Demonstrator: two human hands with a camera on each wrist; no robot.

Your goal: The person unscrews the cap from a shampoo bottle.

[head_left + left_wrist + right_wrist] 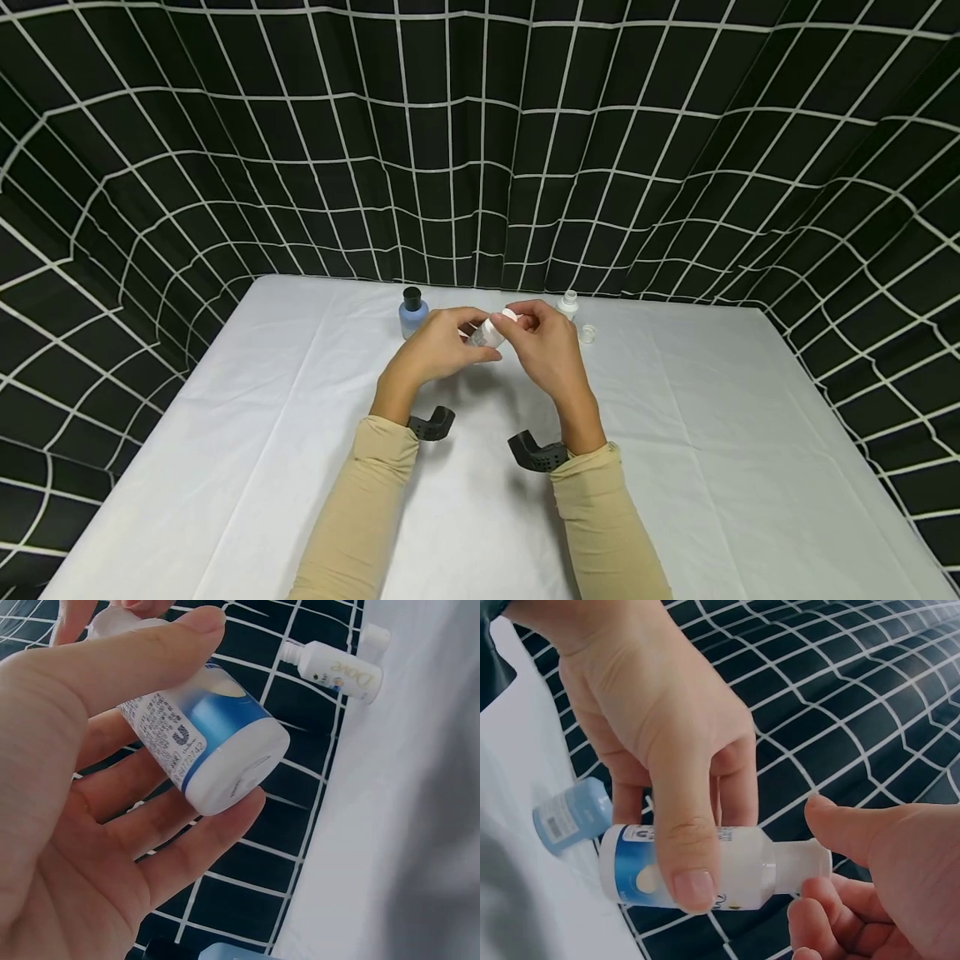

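Observation:
My left hand (442, 342) grips a small white bottle (240, 765) with a blue printed band, its thumb across one side and fingers behind. The bottle is tilted above the table, its base toward the left wrist camera. At its top end sits a white cap (806, 866), which my right hand (543, 346) pinches between thumb and fingers. Behind the right hand stands a second white bottle (341, 671), lettered Dove, with its threaded neck bare. A loose white cap (587, 334) lies beside it. Just behind the left hand is a blue bottle (413, 315) with a black top.
A white cloth (675, 467) covers the table. A black curtain (480, 125) with a white grid hangs along the back and both sides. Each wrist wears a black camera mount, the left one (433, 425) and the right one (536, 452) both above the cloth.

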